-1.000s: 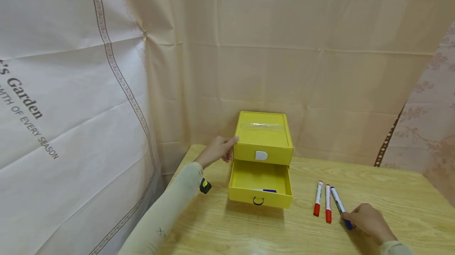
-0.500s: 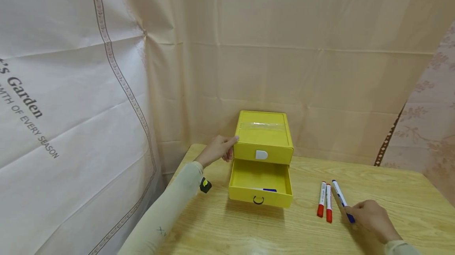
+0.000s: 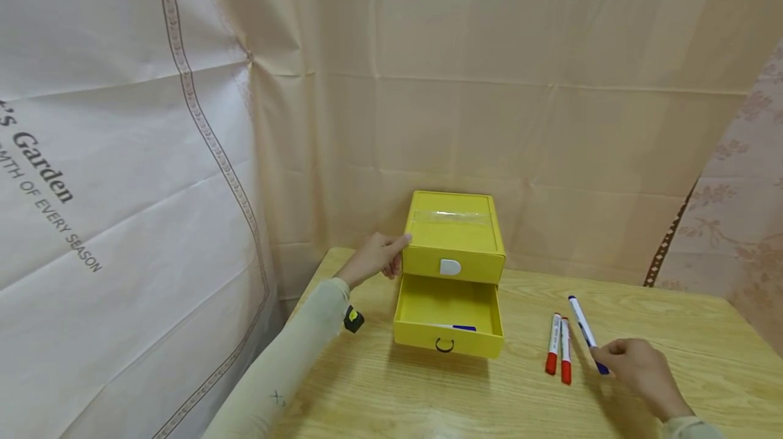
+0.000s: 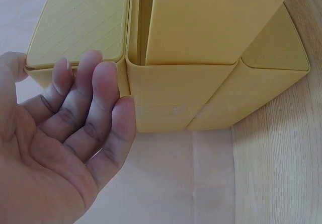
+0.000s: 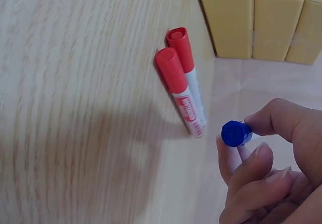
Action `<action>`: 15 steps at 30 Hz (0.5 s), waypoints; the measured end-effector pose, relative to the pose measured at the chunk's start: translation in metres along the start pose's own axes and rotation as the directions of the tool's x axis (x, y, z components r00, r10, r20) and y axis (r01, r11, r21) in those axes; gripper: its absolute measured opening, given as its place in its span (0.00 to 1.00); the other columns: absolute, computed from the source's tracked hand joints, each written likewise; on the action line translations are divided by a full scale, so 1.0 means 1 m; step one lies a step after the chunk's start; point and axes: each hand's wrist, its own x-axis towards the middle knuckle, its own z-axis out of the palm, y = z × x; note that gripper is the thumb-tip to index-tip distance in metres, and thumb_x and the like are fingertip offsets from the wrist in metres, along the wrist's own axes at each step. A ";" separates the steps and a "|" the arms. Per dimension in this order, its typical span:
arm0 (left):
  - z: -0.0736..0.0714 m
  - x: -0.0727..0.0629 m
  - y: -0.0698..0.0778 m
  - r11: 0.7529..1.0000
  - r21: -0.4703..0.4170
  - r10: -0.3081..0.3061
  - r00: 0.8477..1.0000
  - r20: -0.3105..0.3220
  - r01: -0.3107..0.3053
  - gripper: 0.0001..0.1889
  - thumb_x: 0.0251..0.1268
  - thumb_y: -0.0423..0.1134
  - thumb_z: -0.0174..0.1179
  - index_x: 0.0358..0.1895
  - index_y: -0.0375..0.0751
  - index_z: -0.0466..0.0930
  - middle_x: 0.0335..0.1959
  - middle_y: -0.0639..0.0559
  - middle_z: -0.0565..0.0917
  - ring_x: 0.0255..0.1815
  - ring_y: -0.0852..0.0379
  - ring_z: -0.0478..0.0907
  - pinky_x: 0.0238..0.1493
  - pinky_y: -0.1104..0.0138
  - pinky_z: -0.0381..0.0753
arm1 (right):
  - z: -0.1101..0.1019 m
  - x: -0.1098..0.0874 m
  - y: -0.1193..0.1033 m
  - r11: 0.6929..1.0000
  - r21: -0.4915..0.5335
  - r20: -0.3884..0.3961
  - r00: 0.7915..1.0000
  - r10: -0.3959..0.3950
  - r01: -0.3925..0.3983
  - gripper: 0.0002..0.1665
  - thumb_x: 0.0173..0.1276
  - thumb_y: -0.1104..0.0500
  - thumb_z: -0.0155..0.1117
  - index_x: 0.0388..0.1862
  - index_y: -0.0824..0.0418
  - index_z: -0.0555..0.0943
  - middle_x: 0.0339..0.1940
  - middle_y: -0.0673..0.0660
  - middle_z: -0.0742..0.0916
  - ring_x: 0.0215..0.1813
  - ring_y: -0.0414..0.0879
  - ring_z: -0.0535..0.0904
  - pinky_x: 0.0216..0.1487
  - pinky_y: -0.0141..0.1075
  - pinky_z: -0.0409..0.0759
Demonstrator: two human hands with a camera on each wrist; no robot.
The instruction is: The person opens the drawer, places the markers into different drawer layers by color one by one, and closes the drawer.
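My left hand (image 3: 374, 259) rests on the upper left edge of a yellow two-drawer box (image 3: 455, 232). In the left wrist view its fingers bend loosely against the box's side, with the thumb at the top corner. Below, the lower drawer (image 3: 422, 336) stands pulled out, and a blue-capped marker (image 3: 463, 327) lies inside it. On the right, my right hand (image 3: 639, 367) pinches another blue marker (image 3: 582, 322) near its capped end, tilted above the table; the right wrist view shows its blue cap (image 5: 235, 133) between thumb and fingers.
Two red whiteboard markers, a left one (image 3: 553, 344) and a right one (image 3: 565, 350), lie side by side on the wooden table (image 3: 520, 398). A small black-and-yellow item (image 3: 353, 319) shows by the left cuff. Beige cloth (image 3: 550, 133) hangs behind the table.
My right hand has lifted the blue marker, its far end moving up and away. The left red marker has shifted closer to the other one. My left hand stays put.
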 end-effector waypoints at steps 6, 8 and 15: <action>0.000 0.000 0.000 1.000 -0.005 0.001 1.000 -0.001 -0.001 0.36 0.78 0.65 0.49 0.27 0.34 0.81 0.25 0.40 0.84 0.24 0.46 0.82 0.36 0.53 0.87 | -0.002 -0.004 -0.010 1.000 0.002 -0.020 1.000 -0.014 0.014 0.30 0.71 0.38 0.67 0.43 0.66 0.87 0.34 0.50 0.88 0.40 0.51 0.76 0.34 0.40 0.73; 0.000 0.000 0.000 1.000 -0.004 0.001 1.000 0.000 -0.001 0.36 0.78 0.65 0.49 0.27 0.33 0.82 0.24 0.41 0.84 0.24 0.46 0.82 0.36 0.51 0.87 | -0.002 -0.005 -0.011 1.000 0.002 -0.022 1.000 -0.020 0.020 0.31 0.71 0.37 0.67 0.44 0.66 0.87 0.34 0.50 0.88 0.40 0.51 0.76 0.34 0.40 0.72; 0.000 0.000 0.000 1.000 -0.003 0.000 1.000 0.003 0.000 0.35 0.80 0.64 0.48 0.27 0.33 0.81 0.24 0.41 0.84 0.25 0.45 0.82 0.38 0.48 0.87 | -0.002 -0.008 -0.016 0.999 -0.007 -0.033 0.998 -0.046 0.046 0.32 0.71 0.35 0.66 0.45 0.66 0.87 0.35 0.51 0.88 0.40 0.51 0.75 0.33 0.39 0.70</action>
